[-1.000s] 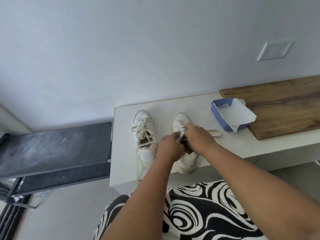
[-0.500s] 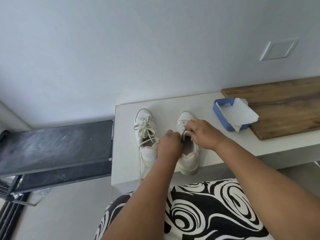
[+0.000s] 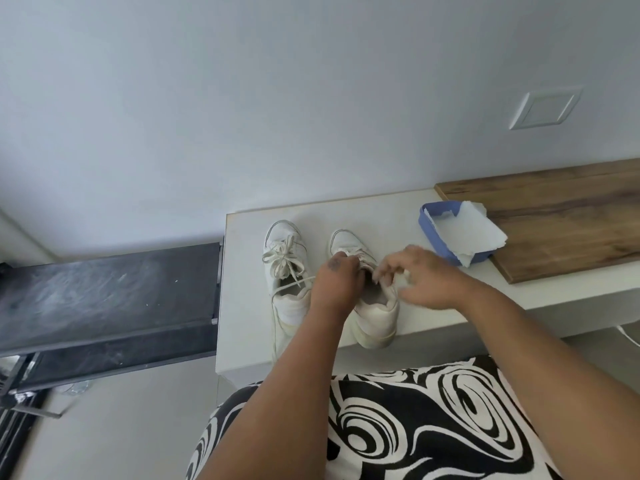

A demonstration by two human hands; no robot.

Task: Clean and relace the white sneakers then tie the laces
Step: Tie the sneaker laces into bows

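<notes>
On the white ledge (image 3: pixel 249 306), right sneaker (image 3: pixel 375 317) beside the tied left sneaker (image 3: pixel 285 271); left hand (image 3: pixel 334 282) curled at its eyelets, right hand (image 3: pixel 420 278) pinching the lace end; advise even tension each side before knotting.

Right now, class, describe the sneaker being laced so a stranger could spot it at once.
On the white counter beside the wooden board stand two white sneakers. It is the right sneaker, nearer the blue tray. Unlike the left sneaker, both hands work at its tongue.
</notes>
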